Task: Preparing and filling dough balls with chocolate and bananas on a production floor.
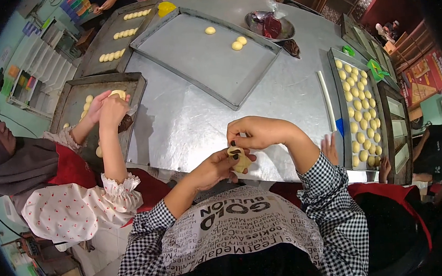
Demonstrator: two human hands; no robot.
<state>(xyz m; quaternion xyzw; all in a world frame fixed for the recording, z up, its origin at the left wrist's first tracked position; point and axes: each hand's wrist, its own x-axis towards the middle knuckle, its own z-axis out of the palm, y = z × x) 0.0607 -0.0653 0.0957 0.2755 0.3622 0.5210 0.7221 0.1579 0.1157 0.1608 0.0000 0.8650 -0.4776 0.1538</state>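
A flattened piece of pale yellow dough (244, 164) with a dark brown streak of filling rests in my left hand (214, 170), whose fingers curl round it above the table's near edge. My right hand (261, 133) reaches over it from the right, thumb and fingertips pinched together at the dough's upper edge. Something small and dark shows at those fingertips; what it is I cannot make out. Beyond my hands lies a large grey metal tray (200, 62) bearing three round dough balls (210, 30), far from either hand.
On the right, a tray (337, 112) holds rows of dough balls beside a white rod (326, 100). A metal bowl (290, 30) with a dark red bag stands at the back. At left, a co-worker's hands (109, 110) work dough over a dark tray (138, 92). Another hand (329, 148) rests at right.
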